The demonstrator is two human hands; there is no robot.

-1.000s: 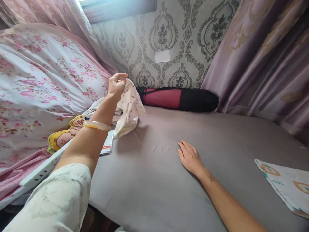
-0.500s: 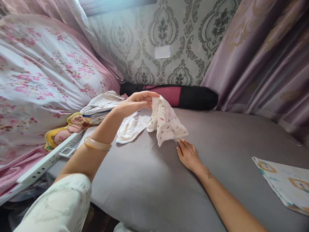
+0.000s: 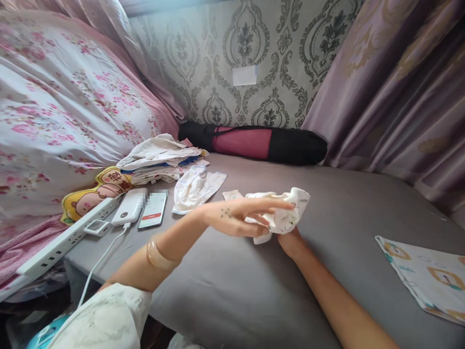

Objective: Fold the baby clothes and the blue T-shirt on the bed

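Note:
A small white printed cloth (image 3: 296,206) is bunched up over the middle of the grey bed sheet (image 3: 225,291). From the left, my left hand (image 3: 241,216) reaches across it, its fingers stretched out and apart, touching the cloth. My right hand (image 3: 289,240) is beneath the cloth, which covers its fingers, so their grip is hidden. Part of the cloth trails out to the left behind my left hand. Behind my left forearm a white garment (image 3: 196,186) lies on the sheet.
A clothes pile (image 3: 160,157), a phone (image 3: 153,209), a white power bank (image 3: 130,207) with a cable, a power strip (image 3: 69,237) and a pig cushion (image 3: 98,194) are at left. A black-and-red bag (image 3: 254,143) lies along the wall. A patterned cloth (image 3: 428,276) is at right.
My left hand has come down and right with the cloth, which went from hanging to bunched. My right hand is now under it. The phone and power bank have come into view.

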